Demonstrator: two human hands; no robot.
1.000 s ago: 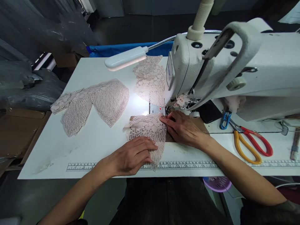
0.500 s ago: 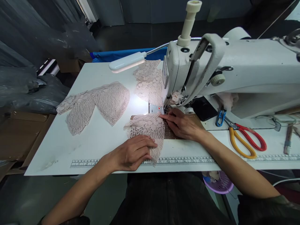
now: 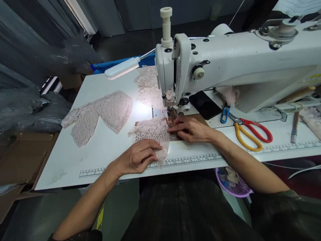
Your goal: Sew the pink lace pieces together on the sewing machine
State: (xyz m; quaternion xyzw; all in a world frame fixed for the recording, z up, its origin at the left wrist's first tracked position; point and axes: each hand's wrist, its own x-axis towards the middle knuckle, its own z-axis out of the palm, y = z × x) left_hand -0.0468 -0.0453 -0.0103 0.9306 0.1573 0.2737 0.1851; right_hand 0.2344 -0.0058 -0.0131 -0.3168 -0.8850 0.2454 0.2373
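Though whether the left hand [image 3: 137, 156] pinches the near lace [image 3: 150, 130] is unclear, keep it flat with the right hand [image 3: 191, 129], fingers parted.

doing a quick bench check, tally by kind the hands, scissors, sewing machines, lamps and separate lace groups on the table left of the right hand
Hands (left hand, right hand): 2
Scissors: 1
Sewing machine: 1
Lamp: 1
Lace groups, layers within each not countable: 3
Total: 8

Lace cloth [image 3: 154, 131] — rough, apparently matt
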